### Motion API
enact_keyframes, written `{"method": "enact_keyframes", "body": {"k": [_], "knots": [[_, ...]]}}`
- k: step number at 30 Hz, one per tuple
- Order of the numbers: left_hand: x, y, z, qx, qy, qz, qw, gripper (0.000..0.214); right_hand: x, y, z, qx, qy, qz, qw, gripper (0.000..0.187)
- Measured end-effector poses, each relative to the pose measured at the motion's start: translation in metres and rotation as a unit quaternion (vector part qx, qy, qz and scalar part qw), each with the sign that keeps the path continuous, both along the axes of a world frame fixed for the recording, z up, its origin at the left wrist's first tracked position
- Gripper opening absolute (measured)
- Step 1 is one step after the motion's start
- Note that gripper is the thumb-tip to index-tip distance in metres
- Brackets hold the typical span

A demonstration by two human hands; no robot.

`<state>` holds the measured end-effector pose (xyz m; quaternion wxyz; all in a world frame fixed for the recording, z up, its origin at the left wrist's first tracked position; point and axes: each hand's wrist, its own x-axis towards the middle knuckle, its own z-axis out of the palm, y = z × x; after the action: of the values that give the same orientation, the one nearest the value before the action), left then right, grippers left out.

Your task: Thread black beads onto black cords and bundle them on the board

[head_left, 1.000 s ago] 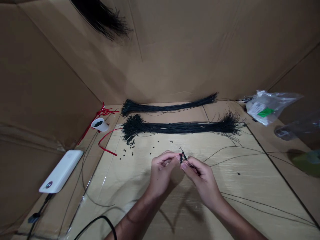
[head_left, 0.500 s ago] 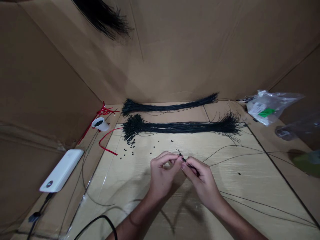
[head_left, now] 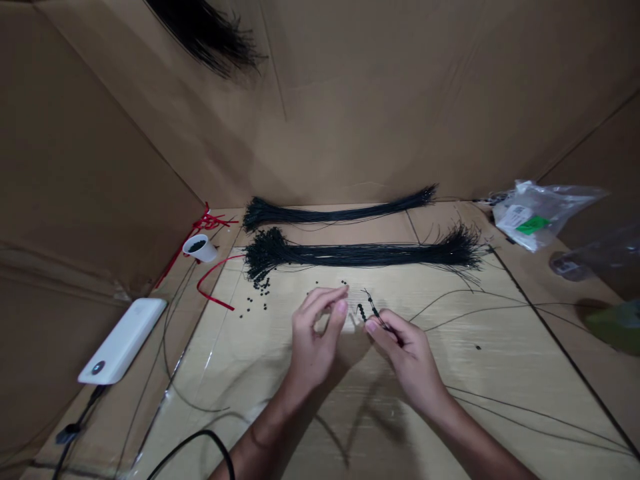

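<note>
Pinching two beaded cord ends [head_left: 363, 312], the right hand [head_left: 413, 353] had thumb and forefinger closed on them over the middle of the surface [head_left: 510, 373]; tips stuck out toward 10 and 11 o'clock. Left hand [head_left: 315, 333] sat at 9 o'clock of it, thumb and forefinger slightly parted, nothing visible held. Clock centred on the right hand from here.

Risks, my read: beads could have slid off the free tips if nothing stopped them there, since only the right hand had a hold. A slack pinch could have dropped the lot. Anything dropped might have got lost among the loose beads [head_left: 265, 291], between 9 and 10. Long strands [head_left: 500, 305] ran off toward 3 and could have snagged on the near bundle's [head_left: 360, 255] frayed end, around 1. Black cable [head_left: 215, 437] at 8 passed close to the left forearm, so a tug there looked possible.

Hard to make out: the pinch itself, hidden by the right thumb; whether it was one cord or two; whether the tips were knotted. White cup [head_left: 200, 248] toward 10 showed dark contents, too small to name. Top bundle [head_left: 210, 37] toward 11 was cut off by the upper edge.
</note>
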<state>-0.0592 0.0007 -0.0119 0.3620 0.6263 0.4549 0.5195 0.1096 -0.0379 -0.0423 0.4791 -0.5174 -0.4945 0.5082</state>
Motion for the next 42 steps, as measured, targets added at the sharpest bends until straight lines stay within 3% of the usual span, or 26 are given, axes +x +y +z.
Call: {"method": "enact_keyframes", "body": {"k": [4,9,17,25,30,38,42], "knots": [[-0.005,0.0,0.003,0.119,0.087,0.08,0.986,0.025,0.0,-0.001,0.001,0.021,-0.042,0.004,0.999,0.044],[-0.002,-0.005,0.001,0.179,0.119,0.035,0.976,0.039,-0.003,-0.003,0.004,0.055,-0.075,0.021,0.995,0.04],[0.003,-0.005,-0.004,0.127,0.052,0.005,0.991,0.025,-0.004,-0.002,0.01,0.083,-0.093,0.033,0.992,0.034],[0.005,-0.006,0.006,0.092,0.042,-0.017,0.995,0.022,-0.002,-0.004,0.005,0.073,-0.085,0.041,0.993,0.032],[0.003,-0.004,0.002,0.054,0.047,-0.027,0.997,0.014,-0.002,-0.003,0.008,0.072,-0.125,0.034,0.989,0.036],[0.006,-0.003,-0.001,-0.002,-0.025,-0.043,0.999,0.006,-0.002,-0.003,0.006,0.083,-0.156,0.059,0.982,0.032],[0.005,-0.001,-0.005,-0.077,-0.108,-0.06,0.989,0.01,-0.002,-0.003,0.007,0.08,-0.154,0.065,0.983,0.033]]}}
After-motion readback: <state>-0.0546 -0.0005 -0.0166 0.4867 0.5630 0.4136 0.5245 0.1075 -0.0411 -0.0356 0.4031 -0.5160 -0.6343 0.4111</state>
